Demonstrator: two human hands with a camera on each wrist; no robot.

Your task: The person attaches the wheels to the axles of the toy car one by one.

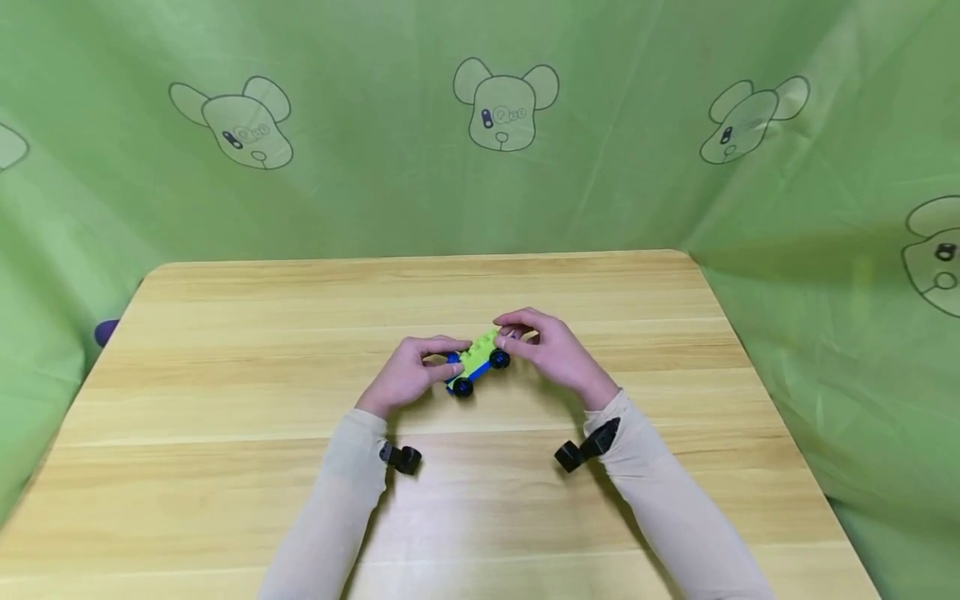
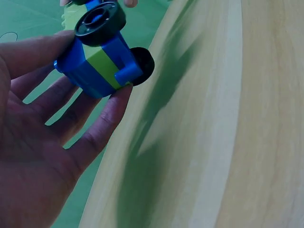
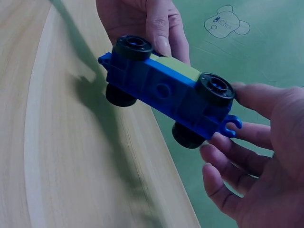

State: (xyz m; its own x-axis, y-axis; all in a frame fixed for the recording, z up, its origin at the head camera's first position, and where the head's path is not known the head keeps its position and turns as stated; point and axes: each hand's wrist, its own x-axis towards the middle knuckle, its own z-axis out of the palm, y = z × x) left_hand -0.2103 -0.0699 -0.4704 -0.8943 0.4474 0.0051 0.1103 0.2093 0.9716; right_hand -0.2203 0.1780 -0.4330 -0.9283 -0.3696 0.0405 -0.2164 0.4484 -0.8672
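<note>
A toy car with a blue base, a lime-green studded top and black wheels is held up off the table between both hands. My left hand pinches its near-left end between thumb and fingers. At the far-right end, my right hand grips the car with thumb and fingers. The right wrist view shows the car's blue underside, with a hook at the right hand's end. In the left wrist view, the left thumb lies beside a black wheel and the fingers support the end from below.
The wooden table extends around both arms, and the car's shadow falls on it. A green curtain with bear-head prints hangs behind and at the sides. Something purple shows past the table's left edge. Each wrist carries a black camera mount.
</note>
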